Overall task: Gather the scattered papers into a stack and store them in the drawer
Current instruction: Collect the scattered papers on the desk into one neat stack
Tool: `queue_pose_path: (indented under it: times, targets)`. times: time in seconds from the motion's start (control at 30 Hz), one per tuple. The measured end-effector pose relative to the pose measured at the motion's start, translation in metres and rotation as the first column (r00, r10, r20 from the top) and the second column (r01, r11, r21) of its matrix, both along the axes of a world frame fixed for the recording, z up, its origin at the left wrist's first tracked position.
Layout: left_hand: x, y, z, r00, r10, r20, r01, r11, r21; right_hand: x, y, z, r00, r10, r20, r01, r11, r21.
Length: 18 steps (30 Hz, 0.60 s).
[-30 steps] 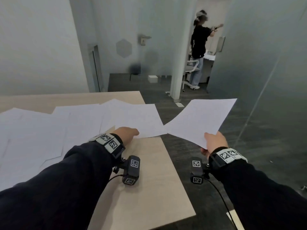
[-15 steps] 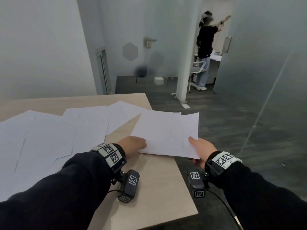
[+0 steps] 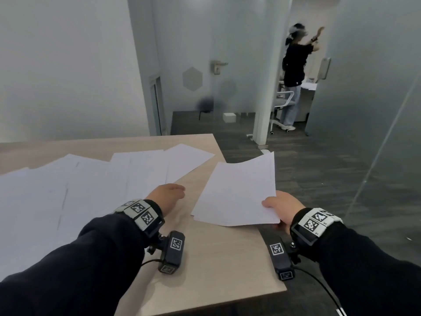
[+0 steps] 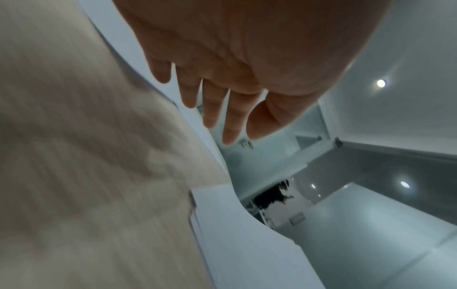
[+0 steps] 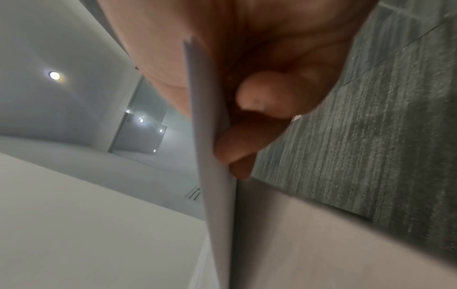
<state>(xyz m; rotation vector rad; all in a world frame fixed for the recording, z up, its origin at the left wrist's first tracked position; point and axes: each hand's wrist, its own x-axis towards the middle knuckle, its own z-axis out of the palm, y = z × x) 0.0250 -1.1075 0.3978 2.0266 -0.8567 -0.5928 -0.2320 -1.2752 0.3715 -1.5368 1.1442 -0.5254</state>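
Note:
Several white sheets (image 3: 95, 183) lie scattered and overlapping over the left part of a light wooden table (image 3: 214, 265). My right hand (image 3: 276, 208) pinches the near right corner of a small stack of papers (image 3: 239, 195), thumb on top and fingers (image 5: 247, 144) curled beneath; the stack (image 5: 212, 156) hangs half over the table's right edge. My left hand (image 3: 166, 195) hovers just above the table between the scattered sheets and the stack, fingers (image 4: 212, 109) straight and spread, holding nothing. No drawer is in view.
The table's right edge drops to a dark grey floor (image 3: 330, 179). Frosted glass walls (image 3: 376, 87) and a white pillar (image 3: 262, 110) stand beyond. Another person (image 3: 293, 71) stands far off in a doorway by an office chair (image 3: 282, 103).
My right hand brought its sheet in from over the floor onto the sheet at the table's edge and now holds both. My left hand let go of that sheet and drew back left.

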Motion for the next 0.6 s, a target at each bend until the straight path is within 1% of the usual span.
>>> queue_pose_path:
  times: [0.13,0.2,0.23,0.27,0.3,0.33,0.37,0.4,0.43,0.5,0.53,0.57,0.6]
  targets:
    - [0.025,0.028,0.008,0.993,0.103,-0.053,-0.095,0.985,0.142,0.011,0.016,0.018,0.998,-0.016,0.059,0.015,1.0,0.013]
    - [0.029,0.039,0.006,0.994,0.041,0.098,-0.066,0.96,0.272,0.019,0.024,0.026,0.998,0.005,0.055,-0.005,1.0,-0.008]
    - [0.032,0.043,0.004,0.986,0.0,0.169,-0.051,0.954,0.296,0.023,0.029,0.03,0.999,0.02,0.045,-0.019,1.0,-0.013]
    - [0.031,0.047,0.003,0.979,-0.032,0.201,-0.029,0.956,0.291,0.027,0.034,0.032,0.999,0.035,0.038,-0.035,0.999,-0.007]
    - [0.028,0.051,0.006,0.979,-0.046,0.2,-0.014,0.957,0.288,0.031,0.04,0.033,0.998,0.054,0.033,-0.054,0.999,0.009]
    - [0.023,0.056,0.009,0.983,-0.028,0.183,-0.026,0.957,0.288,0.035,0.046,0.034,0.997,0.072,0.026,-0.073,0.997,0.026]
    - [0.018,0.062,0.009,0.985,-0.049,0.165,0.001,0.961,0.277,0.039,0.053,0.034,0.996,0.089,0.019,-0.09,0.995,0.043]
    - [0.013,0.067,0.013,0.987,-0.062,0.15,0.014,0.954,0.298,0.044,0.06,0.034,0.995,0.098,0.016,-0.099,0.993,0.061]
    - [0.013,0.07,0.014,0.992,-0.042,0.115,0.01,0.964,0.265,0.048,0.067,0.033,0.994,0.103,0.021,-0.105,0.991,0.081]
    - [0.001,0.08,0.015,0.99,-0.096,0.1,0.067,0.963,0.26,0.057,0.08,0.03,0.991,0.135,0.013,-0.135,0.987,0.084]
    - [-0.004,0.084,0.011,0.976,-0.162,0.146,0.114,0.949,0.295,0.062,0.086,0.029,0.989,0.149,0.008,-0.149,0.986,0.079]
    - [-0.007,0.087,0.009,0.978,-0.174,0.112,0.13,0.937,0.323,0.066,0.093,0.028,0.988,0.153,0.012,-0.154,0.985,0.083]
    - [-0.01,0.09,0.008,0.961,-0.25,0.119,0.193,0.912,0.363,0.069,0.099,0.027,0.989,0.148,0.012,-0.148,0.984,0.096]
